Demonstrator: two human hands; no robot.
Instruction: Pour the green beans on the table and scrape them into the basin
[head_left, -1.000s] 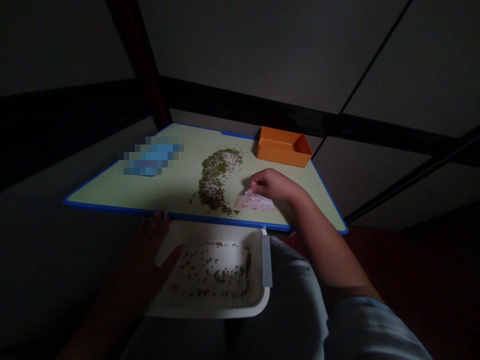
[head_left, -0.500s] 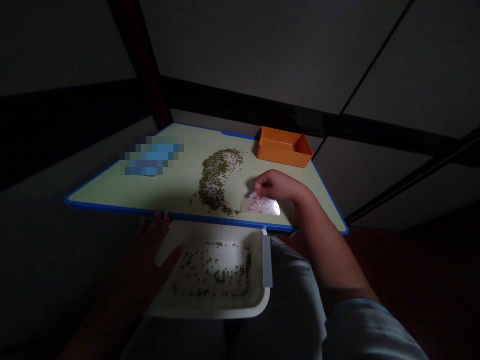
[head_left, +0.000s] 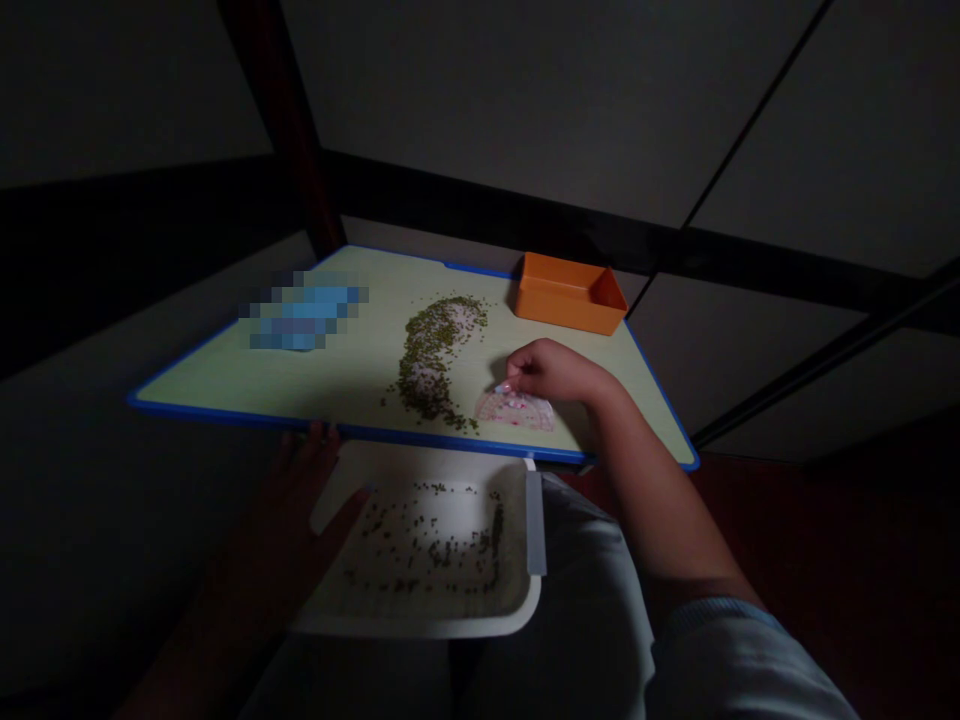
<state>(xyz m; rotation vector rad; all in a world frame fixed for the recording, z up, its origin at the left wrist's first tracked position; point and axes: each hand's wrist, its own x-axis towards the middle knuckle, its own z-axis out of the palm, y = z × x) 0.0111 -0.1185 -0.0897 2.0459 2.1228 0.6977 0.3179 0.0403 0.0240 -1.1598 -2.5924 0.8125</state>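
My right hand (head_left: 555, 372) pinches the upper edge of a clear pinkish protractor (head_left: 516, 411), which is low over or on the pale green board (head_left: 337, 380). Left of the protractor lies a curved heap of small green beans (head_left: 431, 350) mixed with something whitish. Below the board's near edge, a white basin (head_left: 480, 628) holds scattered dark green beans on its bottom. My left hand (head_left: 319, 500) is in shadow at the basin's left side, thumb spread from the fingers over the rim.
An orange open box (head_left: 570, 310) stands at the board's back right corner. A blurred blue item (head_left: 307, 315) lies at the board's left. The board has a blue raised edge, and pale panels rise behind it.
The protractor has shifted slightly left with my right hand, and the bright glare on its right end is gone. My left hand has not visibly moved.
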